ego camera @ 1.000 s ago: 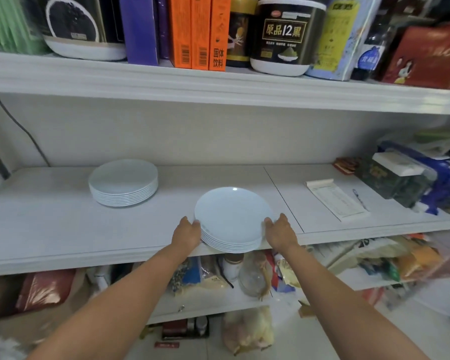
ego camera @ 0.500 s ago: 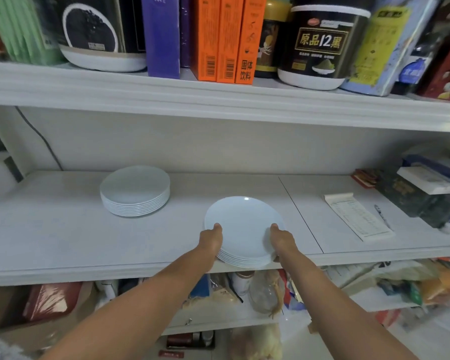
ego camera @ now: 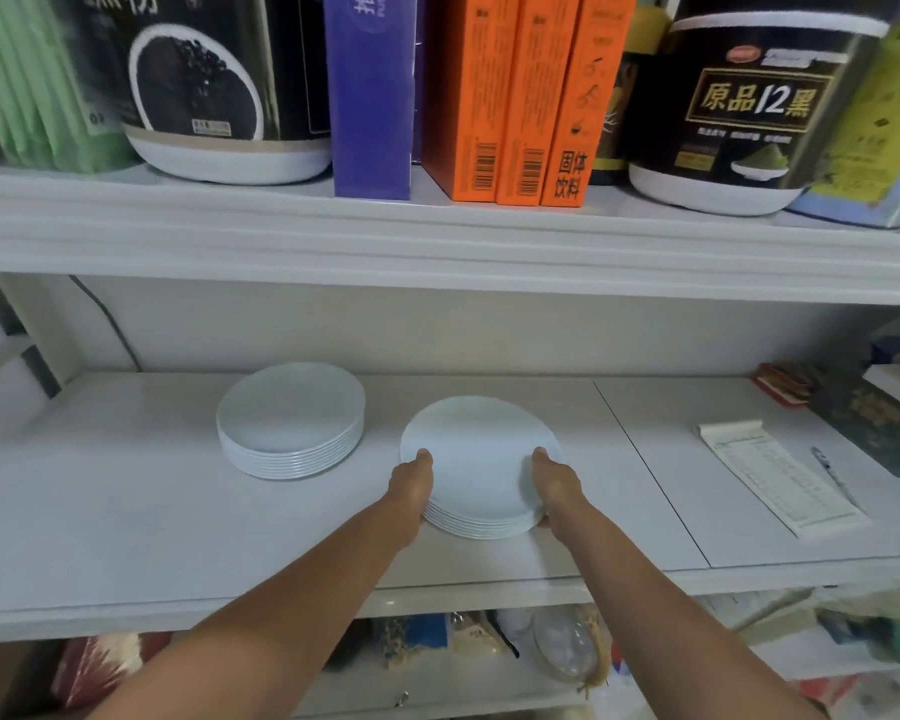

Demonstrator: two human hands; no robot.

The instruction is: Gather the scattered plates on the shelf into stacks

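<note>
Head view: both hands clasp a plate stack on the middle shelf

Head camera looks down on the left hand point(ego camera: 410, 491) and the right hand point(ego camera: 556, 484), each pressed to one side of the near stack of white plates point(ego camera: 481, 462), thumbs lying over the top plate's rim. That stack sits on the white shelf point(ego camera: 126, 511), a little back from its front edge. Just beside it, to the left and farther back, stands a second stack of white plates point(ego camera: 290, 420), apart from the first. To the right, past a seam in the board, lie a paper pad point(ego camera: 780, 478) and a pen point(ego camera: 835, 478). Above, three orange boxes point(ego camera: 528, 96) stand upright between a purple box point(ego camera: 372, 96) and a black tub point(ego camera: 749, 106)
</note>
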